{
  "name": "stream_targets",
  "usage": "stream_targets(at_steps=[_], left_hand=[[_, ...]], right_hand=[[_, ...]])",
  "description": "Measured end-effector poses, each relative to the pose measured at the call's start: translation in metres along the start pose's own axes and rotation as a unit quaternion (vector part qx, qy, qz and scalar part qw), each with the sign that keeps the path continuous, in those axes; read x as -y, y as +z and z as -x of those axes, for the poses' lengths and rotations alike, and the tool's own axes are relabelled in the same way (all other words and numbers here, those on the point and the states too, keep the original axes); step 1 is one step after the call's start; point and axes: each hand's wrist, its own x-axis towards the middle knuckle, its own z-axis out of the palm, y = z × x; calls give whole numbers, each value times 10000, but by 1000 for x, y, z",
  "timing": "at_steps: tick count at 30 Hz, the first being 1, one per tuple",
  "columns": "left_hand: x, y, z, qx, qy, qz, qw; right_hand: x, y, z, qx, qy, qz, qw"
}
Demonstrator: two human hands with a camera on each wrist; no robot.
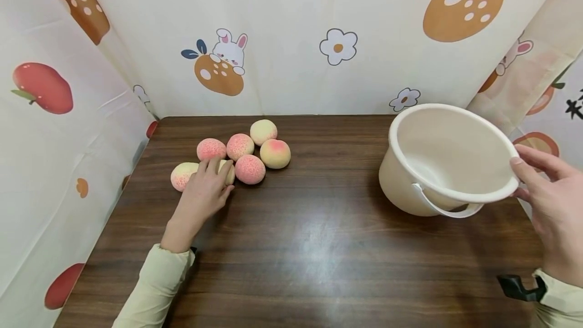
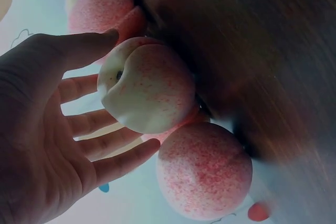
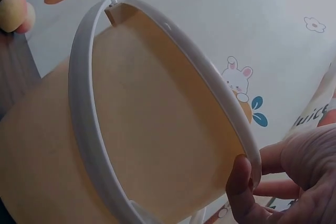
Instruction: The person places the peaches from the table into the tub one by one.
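My left hand (image 1: pixel 202 194) reaches over a pale yellow peach (image 2: pixel 149 87) with pink flecks. In the left wrist view its fingers extend behind that peach and the thumb lies near its upper side; a firm hold does not show. A pink peach (image 1: pixel 250 169) sits just right of it, and a yellow-pink peach (image 1: pixel 183 175) is partly hidden by the hand. At the right, my right hand (image 1: pixel 557 196) pinches the rim of a cream bucket (image 1: pixel 405 186), thumb on the inside. The bucket tilts slightly, and its white handle (image 1: pixel 444 209) hangs at the front.
Behind the left hand lie several more peaches, among them a pink one (image 1: pixel 211 149) and a yellow one (image 1: pixel 263 132). The dark wooden table (image 1: pixel 314 247) meets a printed curtain (image 1: pixel 291 65) at the back and sides.
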Motion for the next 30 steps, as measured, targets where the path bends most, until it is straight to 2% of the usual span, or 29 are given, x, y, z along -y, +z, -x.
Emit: stream_targets(at_steps=[9,16,25,30], left_hand=[[1,2,-1,32,6,66,10000],[1,3,-2,67,4,22,10000],[3,5,-3,-27,23,8,10000],[2,4,-4,6,22,-23,10000]], right_hand=[[2,11,3,-41,172,471,9987],[3,19,4,251,88,102,9996],[2,30,6,514,42,286,9983],[1,34,10,481,75,1134,9924]])
